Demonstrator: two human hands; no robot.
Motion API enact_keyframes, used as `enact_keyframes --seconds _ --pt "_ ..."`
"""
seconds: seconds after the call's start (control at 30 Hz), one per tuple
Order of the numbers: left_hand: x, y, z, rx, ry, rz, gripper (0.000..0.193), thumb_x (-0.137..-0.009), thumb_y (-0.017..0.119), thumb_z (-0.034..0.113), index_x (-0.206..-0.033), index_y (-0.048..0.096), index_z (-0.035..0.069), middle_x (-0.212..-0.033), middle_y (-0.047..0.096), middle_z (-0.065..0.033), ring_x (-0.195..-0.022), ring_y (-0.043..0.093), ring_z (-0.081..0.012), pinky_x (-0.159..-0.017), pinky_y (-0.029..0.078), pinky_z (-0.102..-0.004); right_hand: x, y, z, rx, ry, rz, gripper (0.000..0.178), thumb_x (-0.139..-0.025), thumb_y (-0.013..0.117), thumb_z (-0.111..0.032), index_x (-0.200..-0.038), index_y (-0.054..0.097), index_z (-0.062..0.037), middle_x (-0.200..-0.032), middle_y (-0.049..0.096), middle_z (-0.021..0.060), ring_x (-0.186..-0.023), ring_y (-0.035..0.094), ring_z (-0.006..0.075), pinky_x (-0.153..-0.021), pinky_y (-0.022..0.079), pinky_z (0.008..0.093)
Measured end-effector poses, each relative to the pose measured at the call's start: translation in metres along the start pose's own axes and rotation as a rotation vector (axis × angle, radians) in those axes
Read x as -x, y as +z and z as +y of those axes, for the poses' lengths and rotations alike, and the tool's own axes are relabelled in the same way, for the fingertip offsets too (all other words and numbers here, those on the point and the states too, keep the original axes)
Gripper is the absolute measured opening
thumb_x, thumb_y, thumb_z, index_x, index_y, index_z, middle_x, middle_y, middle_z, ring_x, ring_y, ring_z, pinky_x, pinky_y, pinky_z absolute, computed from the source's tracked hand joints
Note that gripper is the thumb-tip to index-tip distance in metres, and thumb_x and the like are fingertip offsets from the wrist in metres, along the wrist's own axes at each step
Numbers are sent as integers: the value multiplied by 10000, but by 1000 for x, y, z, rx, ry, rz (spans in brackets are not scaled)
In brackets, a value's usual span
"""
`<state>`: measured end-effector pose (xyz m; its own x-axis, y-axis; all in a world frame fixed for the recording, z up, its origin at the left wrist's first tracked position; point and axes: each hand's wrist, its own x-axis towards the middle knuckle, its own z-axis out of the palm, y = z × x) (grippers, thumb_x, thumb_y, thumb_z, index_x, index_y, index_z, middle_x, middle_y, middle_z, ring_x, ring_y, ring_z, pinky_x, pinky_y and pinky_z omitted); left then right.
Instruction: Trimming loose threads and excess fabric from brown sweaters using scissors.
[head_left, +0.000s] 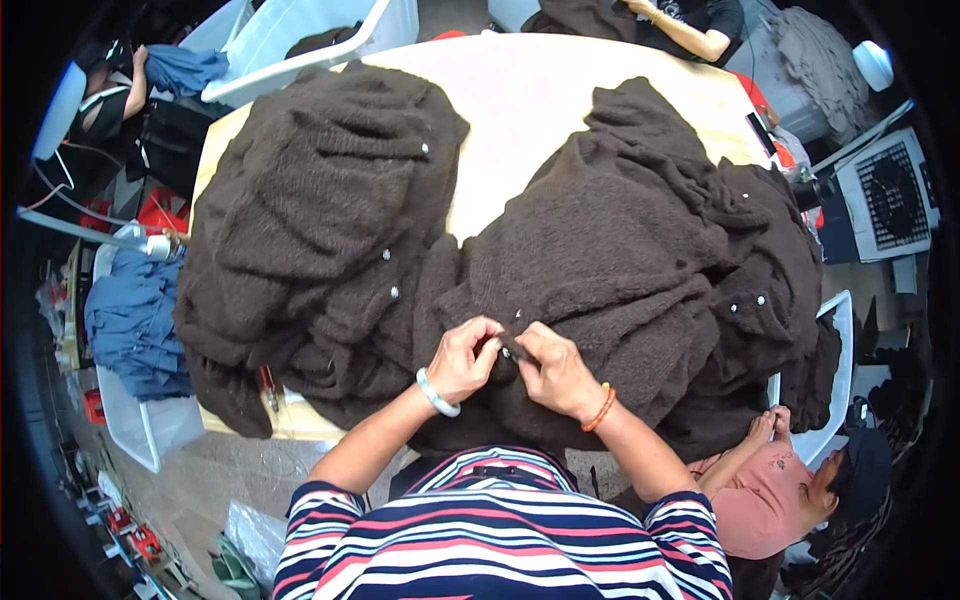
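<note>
A dark brown knitted cardigan lies bunched over the right half of the table and hangs toward my lap. Both hands meet at its near edge. My left hand pinches the knit edge between thumb and fingers, a pale bangle on that wrist. Close beside it, my right hand grips the same edge, an orange band on its wrist. A small shiny button shows between the fingertips; whether it is fastened I cannot tell. To the left is a heap of similar brown knitwear with several shiny buttons.
The pale wooden table shows between the heaps. A pair of red-handled scissors lies at its near left. White bins stand around, one with blue garments. A person in pink sits close at my right; others work at the far side.
</note>
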<state>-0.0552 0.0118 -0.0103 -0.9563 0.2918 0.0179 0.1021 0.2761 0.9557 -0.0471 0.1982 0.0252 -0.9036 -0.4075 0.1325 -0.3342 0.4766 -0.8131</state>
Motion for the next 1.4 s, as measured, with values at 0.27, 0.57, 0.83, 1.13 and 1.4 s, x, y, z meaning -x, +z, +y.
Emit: enact_keyframes --seconds 0.27,0.57,0.83,1.13,1.4 --pt "-3 -27 13 207 -97 -193 71 -897 545 1 -953 588 -3 -834 552 15 -781 507 -47 -693 436 -199 -16 -13 -6 -292 19 -107 143 -747 642 13 -882 609 44 -768 564 127 -678 585 231 -624 453 316" --pt "11 -31 31 110 -32 -245 62 -862 598 25 -903 597 -20 -761 590 -40 -686 543 -99 -628 448 -258 -9 -13 -6 -769 422 -296 187 -904 645 -167 -885 671 18 -719 562 -39 -695 468 15 -591 399 209" --pt "28 -30 18 404 -289 -338 123 -873 646 103 -918 575 14 -858 601 -39 -799 558 -117 -730 458 -262 12 -20 -28 -208 214 -370 271 -828 693 -241 -953 645 -5 -836 658 177 -812 659 345 -704 508 396" --pt "16 -18 49 -247 255 -284 470 -734 725 85 -1171 557 40 -1098 616 -101 -1068 537 -313 -928 414 -403 34 -56 -24 -77 226 -301 152 -822 658 -115 -914 665 6 -859 660 147 -819 649 310 -742 516 370" --pt "19 6 42 305 -207 -392 124 -830 715 101 -865 656 -2 -726 617 6 -668 531 -45 -602 430 -215 30 -47 -13 -557 510 -239 157 -876 657 -119 -932 701 22 -814 688 70 -762 623 106 -697 492 260"
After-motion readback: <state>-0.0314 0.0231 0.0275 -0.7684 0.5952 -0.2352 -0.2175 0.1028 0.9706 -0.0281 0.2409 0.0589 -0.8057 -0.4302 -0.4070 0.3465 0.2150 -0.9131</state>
